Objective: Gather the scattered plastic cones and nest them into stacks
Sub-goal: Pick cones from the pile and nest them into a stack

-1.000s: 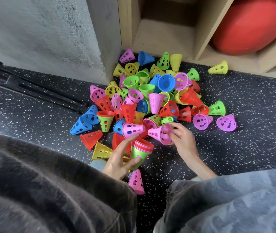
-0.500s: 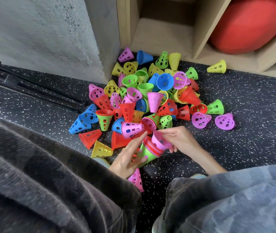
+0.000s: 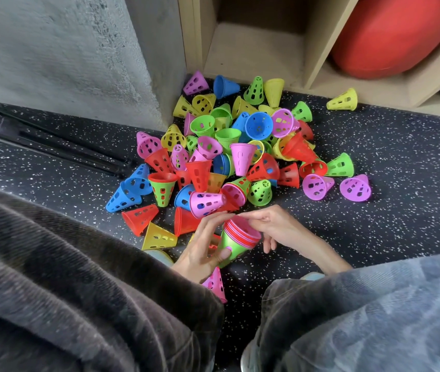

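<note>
Stack point(image 3: 236, 241) of nested cones near, centre, gripped in left hand point(image 3: 202, 249). Right hand point(image 3: 272, 228) fingers pinch top pink cone at rim. Advice: press squarely until rim seats; steady green base. Loose cones point(image 3: 240, 146) piled far on floor.

The left hand point(image 3: 202, 248) grips a nested stack point(image 3: 236, 241) by its green outer cone, thumb across the lower wall, fingers curled behind. The right hand point(image 3: 275, 226) pinches the pink rim at the stack's wide top, its other fingers hanging loose beside it. Just beyond the grip lies the heap of scattered cones point(image 3: 229, 146) on the speckled floor point(image 3: 401, 183). A pink cone point(image 3: 214, 284) lies just below the left hand, a yellow cone point(image 3: 157, 237) to its left
</note>
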